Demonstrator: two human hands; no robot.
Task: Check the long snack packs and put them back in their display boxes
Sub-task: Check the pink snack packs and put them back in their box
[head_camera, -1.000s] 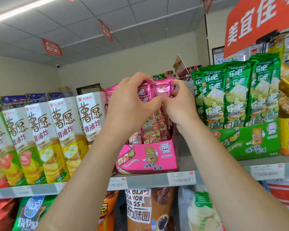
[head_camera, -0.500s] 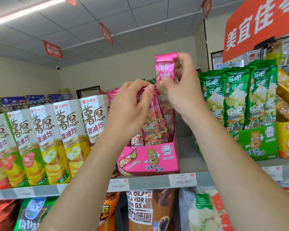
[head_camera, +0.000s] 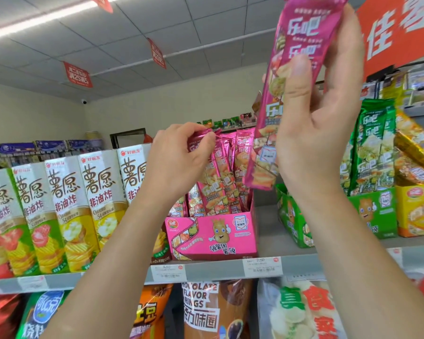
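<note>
Above the pink display box (head_camera: 213, 237), we hold one long pink pack (head_camera: 304, 28) nearly upright in our right hand (head_camera: 313, 148), printed face toward us, presumably to check it. Its fingers (head_camera: 350, 45) lie behind the pack and the thumb presses across the front, grasping it mid-length. Just over the box, our left hand (head_camera: 179, 165) pinches the top of a standing pack (head_camera: 212, 192), likely steadying the row for the return.

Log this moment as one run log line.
right hand: holds pink snack pack up | left hand: pinches top of boxed pack in pink display box | phase: checking
</note>
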